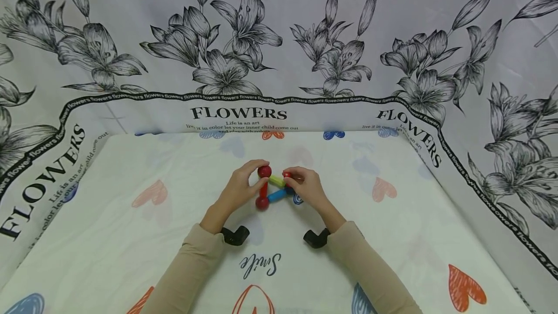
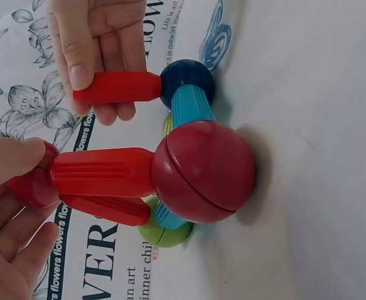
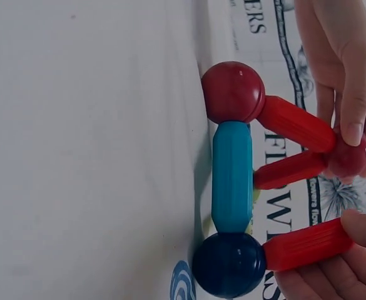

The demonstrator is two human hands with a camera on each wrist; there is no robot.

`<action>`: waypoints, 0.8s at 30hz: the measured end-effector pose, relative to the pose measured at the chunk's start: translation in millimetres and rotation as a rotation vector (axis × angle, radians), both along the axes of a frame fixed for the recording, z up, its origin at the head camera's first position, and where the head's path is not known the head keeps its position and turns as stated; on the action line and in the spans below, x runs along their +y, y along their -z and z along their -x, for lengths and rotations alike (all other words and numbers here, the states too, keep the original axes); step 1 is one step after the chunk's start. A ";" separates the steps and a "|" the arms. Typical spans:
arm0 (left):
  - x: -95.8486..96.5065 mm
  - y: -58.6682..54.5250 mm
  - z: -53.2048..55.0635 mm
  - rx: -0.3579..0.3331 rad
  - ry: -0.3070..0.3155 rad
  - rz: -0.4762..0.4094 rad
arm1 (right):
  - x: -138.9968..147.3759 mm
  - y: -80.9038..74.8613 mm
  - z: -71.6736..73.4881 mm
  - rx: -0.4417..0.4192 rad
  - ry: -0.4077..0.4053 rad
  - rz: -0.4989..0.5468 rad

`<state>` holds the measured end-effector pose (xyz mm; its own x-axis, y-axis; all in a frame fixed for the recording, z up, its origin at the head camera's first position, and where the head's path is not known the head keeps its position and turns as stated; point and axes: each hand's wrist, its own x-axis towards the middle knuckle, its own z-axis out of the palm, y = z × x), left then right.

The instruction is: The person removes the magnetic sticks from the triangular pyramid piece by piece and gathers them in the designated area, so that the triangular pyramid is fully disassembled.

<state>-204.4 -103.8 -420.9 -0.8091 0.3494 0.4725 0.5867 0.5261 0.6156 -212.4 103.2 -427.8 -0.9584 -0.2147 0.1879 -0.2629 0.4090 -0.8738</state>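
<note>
My left hand (image 1: 241,185) pinches a red ball (image 2: 32,178) at the top of a small frame of balls and rods. From that ball, two red rods (image 2: 104,172) slope down, one to another red ball (image 2: 204,172), the other to a green ball (image 2: 164,230). A light blue rod (image 1: 277,195) joins the lower red ball to a dark blue ball (image 3: 229,265). My right hand (image 1: 306,184) pinches the upper end of a separate red rod (image 3: 309,245); its lower end touches the dark blue ball. A yellow-green rod (image 1: 276,181) lies behind, partly hidden.
Under everything is a white cloth (image 1: 196,159) printed with hearts and lettering. A flower-printed curtain (image 1: 305,76) rises behind and at both sides. Black wrist-worn pieces (image 1: 235,235) show beside each sleeve, near the cloth.
</note>
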 end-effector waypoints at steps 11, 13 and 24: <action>-9.0 -1.9 -2.9 -0.066 -0.037 0.023 | 11.6 -1.3 -2.0 -0.003 0.024 0.006; -11.4 -1.6 -3.0 -0.071 -0.042 0.024 | 13.7 -2.0 -2.5 0.001 0.032 -0.001; -24.0 1.5 -5.2 -0.074 -0.073 0.037 | 23.8 -4.8 -4.4 -0.019 0.046 -0.039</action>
<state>-199.3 -127.8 -422.4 -0.8652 0.3041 0.3986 0.4996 0.5892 0.6350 -208.0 127.0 -423.0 -0.9708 -0.1771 0.1617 -0.2263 0.4540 -0.8618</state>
